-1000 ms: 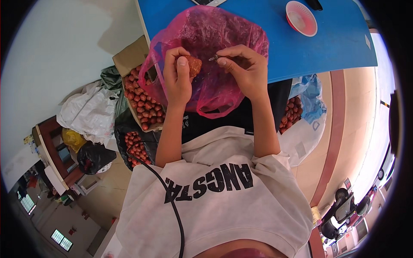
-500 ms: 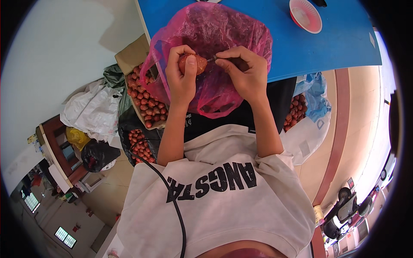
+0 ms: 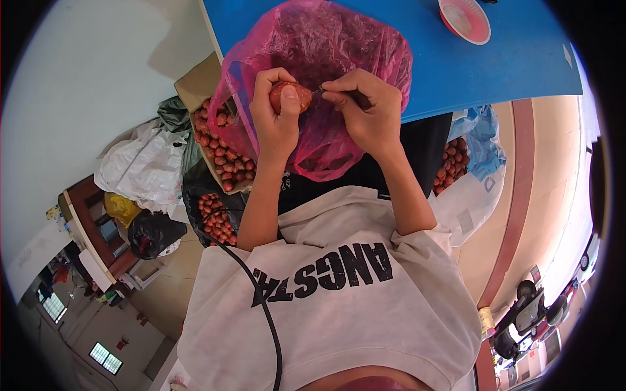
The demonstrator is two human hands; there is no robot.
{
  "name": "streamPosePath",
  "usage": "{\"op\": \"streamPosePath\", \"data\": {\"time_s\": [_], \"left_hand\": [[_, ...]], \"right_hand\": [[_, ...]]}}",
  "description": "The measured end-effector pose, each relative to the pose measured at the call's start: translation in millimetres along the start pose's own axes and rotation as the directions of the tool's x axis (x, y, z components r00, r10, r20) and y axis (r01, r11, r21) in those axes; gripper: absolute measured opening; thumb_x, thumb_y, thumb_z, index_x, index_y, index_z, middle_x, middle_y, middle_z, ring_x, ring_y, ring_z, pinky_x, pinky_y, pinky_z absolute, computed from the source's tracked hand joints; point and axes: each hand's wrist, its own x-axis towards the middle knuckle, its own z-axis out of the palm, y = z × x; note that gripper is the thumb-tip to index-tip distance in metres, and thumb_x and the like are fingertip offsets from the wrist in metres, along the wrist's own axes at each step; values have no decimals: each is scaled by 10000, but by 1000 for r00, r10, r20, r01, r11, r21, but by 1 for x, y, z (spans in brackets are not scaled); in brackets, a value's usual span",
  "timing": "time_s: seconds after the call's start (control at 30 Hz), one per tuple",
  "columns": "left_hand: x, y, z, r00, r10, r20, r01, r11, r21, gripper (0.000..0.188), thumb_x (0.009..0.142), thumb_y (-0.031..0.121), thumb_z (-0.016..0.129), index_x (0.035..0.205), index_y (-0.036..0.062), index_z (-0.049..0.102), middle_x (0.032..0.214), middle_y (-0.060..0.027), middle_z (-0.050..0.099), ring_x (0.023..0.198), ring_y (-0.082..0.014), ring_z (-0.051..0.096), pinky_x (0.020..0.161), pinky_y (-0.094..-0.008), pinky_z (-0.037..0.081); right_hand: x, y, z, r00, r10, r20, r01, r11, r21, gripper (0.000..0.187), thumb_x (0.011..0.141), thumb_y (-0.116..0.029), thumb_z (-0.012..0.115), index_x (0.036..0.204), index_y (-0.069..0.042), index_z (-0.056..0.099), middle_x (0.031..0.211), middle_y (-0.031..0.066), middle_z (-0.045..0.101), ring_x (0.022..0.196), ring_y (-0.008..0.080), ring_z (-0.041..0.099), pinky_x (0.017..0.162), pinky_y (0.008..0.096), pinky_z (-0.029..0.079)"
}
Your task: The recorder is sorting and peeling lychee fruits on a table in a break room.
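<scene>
My left hand (image 3: 277, 107) wraps its fingers and thumb round a reddish, pale-speckled fruit-like piece (image 3: 299, 102), its narrower end turned right. Close to that end, my right hand (image 3: 368, 107) pinches a small thin greyish tool (image 3: 319, 92) between thumb and fingertips. Its tip is too small for me to tell whether it touches the piece. Both hands are over a translucent pink plastic bag (image 3: 326, 45), spread open at the edge of the blue table (image 3: 508, 78). Whatever lies deep in the bag is hard to make out.
A cardboard box (image 3: 195, 81) of similar red pieces (image 3: 225, 159) stands left of the bag. More red pieces (image 3: 216, 220) lie in a black bag below it, and others (image 3: 451, 163) in a bag at right. A red-and-white bowl (image 3: 466, 23) sits on the table. A black cable (image 3: 264, 306) crosses my shirt.
My right hand has shifted slightly left, with the small tool between its fingertips. The left hand keeps its hold on the red piece. The view has moved a little.
</scene>
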Motion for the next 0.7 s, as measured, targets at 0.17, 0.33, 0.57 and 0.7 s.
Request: {"op": "streamPosePath", "data": {"time_s": [0.17,0.33,0.57,0.7], "left_hand": [[1,0,3,1000,-2,-12,3,999,44,279,938,303,479,998,40,551,939,-53,556,814,-156,482,773,-276,394],[2,0,6,1000,2,-17,-1,998,60,277,943,294,455,991,39,553,941,-49,544,826,-152,471,785,-273,383],[5,-2,6,1000,-1,-10,1,997,78,272,951,288,448,989,39,551,933,-47,537,818,-150,465,776,-276,380],[6,-2,6,1000,19,-15,-18,999,49,269,955,283,448,989,37,550,932,-47,536,816,-148,464,771,-273,379]], "right_hand": [[4,1,0,998,-68,13,68,998,-5,224,718,197,612,841,26,688,790,71,681,623,135,574,568,206,447],[5,3,2,995,-101,-4,101,995,-4,228,704,201,604,829,27,683,783,76,677,608,143,563,555,212,442],[7,2,5,994,-112,0,112,994,2,230,702,204,596,822,26,681,778,77,672,603,144,556,543,218,438],[6,3,7,997,-80,17,80,997,6,234,697,207,595,821,27,680,782,79,669,603,145,556,537,219,435]]}}
